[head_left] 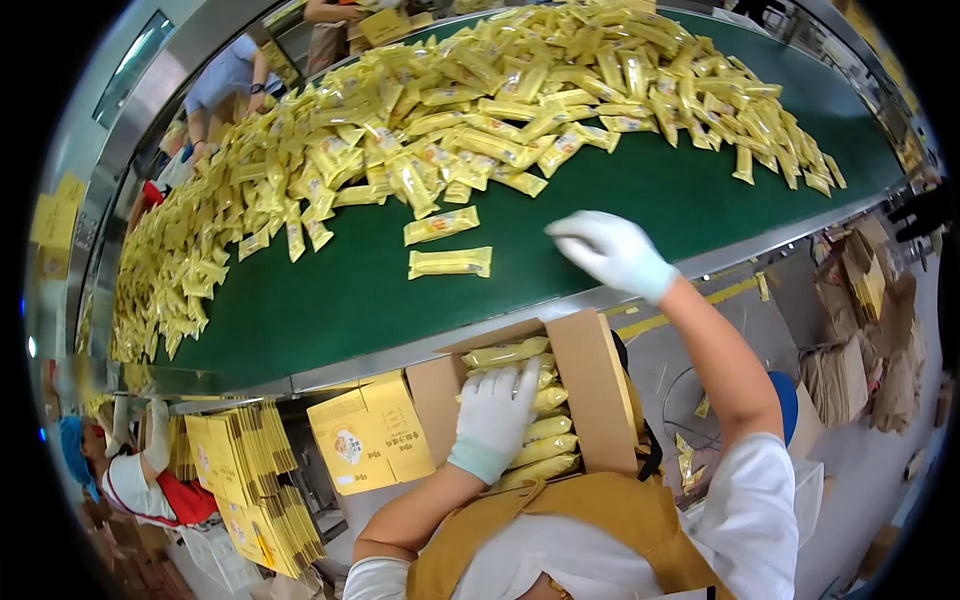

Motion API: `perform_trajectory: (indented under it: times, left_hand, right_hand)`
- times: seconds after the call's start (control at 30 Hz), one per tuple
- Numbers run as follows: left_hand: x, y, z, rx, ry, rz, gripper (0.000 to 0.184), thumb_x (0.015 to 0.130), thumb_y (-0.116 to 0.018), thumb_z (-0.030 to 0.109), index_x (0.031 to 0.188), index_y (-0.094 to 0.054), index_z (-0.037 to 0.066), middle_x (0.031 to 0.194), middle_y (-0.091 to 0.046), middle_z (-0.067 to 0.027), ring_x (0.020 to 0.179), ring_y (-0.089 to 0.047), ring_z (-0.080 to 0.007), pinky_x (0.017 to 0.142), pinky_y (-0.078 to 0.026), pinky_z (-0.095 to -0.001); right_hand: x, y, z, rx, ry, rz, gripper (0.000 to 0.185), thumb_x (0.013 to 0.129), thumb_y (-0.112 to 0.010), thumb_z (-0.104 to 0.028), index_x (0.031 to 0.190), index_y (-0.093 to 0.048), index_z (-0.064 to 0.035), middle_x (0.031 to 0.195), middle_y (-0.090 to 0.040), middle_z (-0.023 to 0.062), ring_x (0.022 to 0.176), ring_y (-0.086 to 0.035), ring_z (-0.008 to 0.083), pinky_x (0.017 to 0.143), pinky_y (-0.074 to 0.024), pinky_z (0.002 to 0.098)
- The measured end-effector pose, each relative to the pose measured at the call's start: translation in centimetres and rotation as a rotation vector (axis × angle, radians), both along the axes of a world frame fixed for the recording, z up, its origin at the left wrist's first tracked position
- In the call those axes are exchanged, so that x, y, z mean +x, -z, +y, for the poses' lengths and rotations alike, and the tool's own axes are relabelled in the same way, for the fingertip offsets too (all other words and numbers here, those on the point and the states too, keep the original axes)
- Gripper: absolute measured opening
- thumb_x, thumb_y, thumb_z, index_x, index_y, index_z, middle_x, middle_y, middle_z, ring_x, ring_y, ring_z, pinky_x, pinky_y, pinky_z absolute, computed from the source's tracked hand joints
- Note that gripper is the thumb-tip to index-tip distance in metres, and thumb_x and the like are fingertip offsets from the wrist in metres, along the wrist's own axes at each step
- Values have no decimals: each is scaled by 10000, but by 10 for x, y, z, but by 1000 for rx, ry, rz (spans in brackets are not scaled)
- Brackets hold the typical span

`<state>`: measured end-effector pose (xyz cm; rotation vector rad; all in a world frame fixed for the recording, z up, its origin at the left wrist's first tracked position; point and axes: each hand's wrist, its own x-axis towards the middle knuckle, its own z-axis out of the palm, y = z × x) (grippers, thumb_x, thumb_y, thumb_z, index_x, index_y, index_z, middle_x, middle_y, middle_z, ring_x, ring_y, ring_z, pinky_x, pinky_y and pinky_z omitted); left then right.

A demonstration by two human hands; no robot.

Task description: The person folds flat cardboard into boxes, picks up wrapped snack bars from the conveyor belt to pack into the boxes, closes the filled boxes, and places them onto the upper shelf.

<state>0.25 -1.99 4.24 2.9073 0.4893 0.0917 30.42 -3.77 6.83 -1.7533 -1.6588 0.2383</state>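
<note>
My left hand (pixel 495 415), in a white glove, lies over the yellow wrapped packets (pixel 548 450) inside an open cardboard box (pixel 590 390) at my front. Its fingers are stretched over the packets and touch them. My right hand (pixel 608 252), also gloved, hovers above the green conveyor belt (pixel 560 290) near its front edge. Its fingers point left, loosely bent, and no packet shows in them. Two single packets, a lower one (pixel 450 263) and an upper one (pixel 440 225), lie on the belt to the left of that hand.
A large heap of packets (pixel 480 110) covers the belt's far side. Left of the box are a yellow carton (pixel 370 432) and stacked flat cartons (pixel 240 460). A co-worker in a red apron (pixel 185 500) is at the lower left, others across the belt. Brown paper sacks (pixel 835 380) stand right.
</note>
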Motion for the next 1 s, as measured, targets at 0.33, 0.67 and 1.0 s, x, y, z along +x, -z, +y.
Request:
perform_trajectory:
  times: [0.33,0.67,1.0]
  left_hand:
    - [2,-24,-1,-228,42,198,1249,620,-770,703,1445,-295,-105,1508,-316,-323,1422,-306,-419,1155,-271,-502]
    - [-19,-4,2,-287,12,-341,677,743,-814,339,1281,-576,5,1332,-567,-180,1221,-546,-356,997,-447,-458]
    - [-34,-1,-11,-107,35,-349,287,786,-709,150,1069,-690,107,1110,-642,-22,1003,-627,-210,837,-515,-387]
  right_hand:
    - [-86,57,158,-602,-376,-459,404,839,-735,-310,1201,-653,-149,1198,-653,136,1119,-638,334,924,-519,445]
    - [-65,-56,4,86,-156,562,326,827,-658,-66,1105,-489,-38,942,-665,117,868,-654,194,786,-528,334]
    - [-132,-12,-28,-432,-410,-242,241,793,-691,-111,1008,-607,-40,926,-635,143,927,-621,342,837,-509,424]
